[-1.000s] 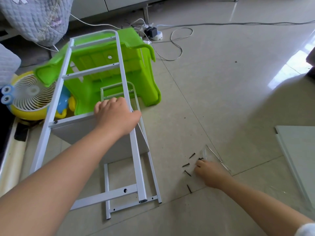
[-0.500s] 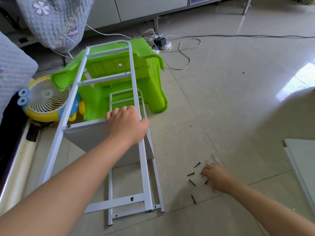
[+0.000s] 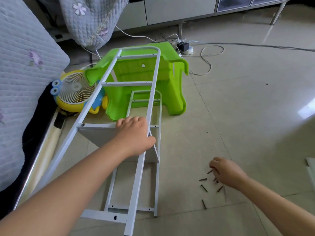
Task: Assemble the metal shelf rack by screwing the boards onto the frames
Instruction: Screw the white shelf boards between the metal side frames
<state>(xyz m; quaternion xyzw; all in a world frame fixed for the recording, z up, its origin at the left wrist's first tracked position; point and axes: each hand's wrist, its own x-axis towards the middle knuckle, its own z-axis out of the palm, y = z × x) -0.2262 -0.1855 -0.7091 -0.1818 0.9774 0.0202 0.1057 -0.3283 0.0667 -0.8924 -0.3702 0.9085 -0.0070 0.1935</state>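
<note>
Since the earlier frames the right hand (image 3: 225, 172) has been drawn back slightly over the scattered screws (image 3: 203, 187) on the floor – fingers curled, seemingly pinching one, though this cannot be told for sure. By the left hand (image 3: 134, 133) the upper frame (image 3: 136, 184) is gripped where the board (image 3: 100, 135) joins it – so another screw is probably being fetched for that board

The view tilts up, showing more cabinet at the frame's top. The right hand (image 3: 225, 171) now sits lower right, fingers curled over the screws (image 3: 210, 182).
</note>
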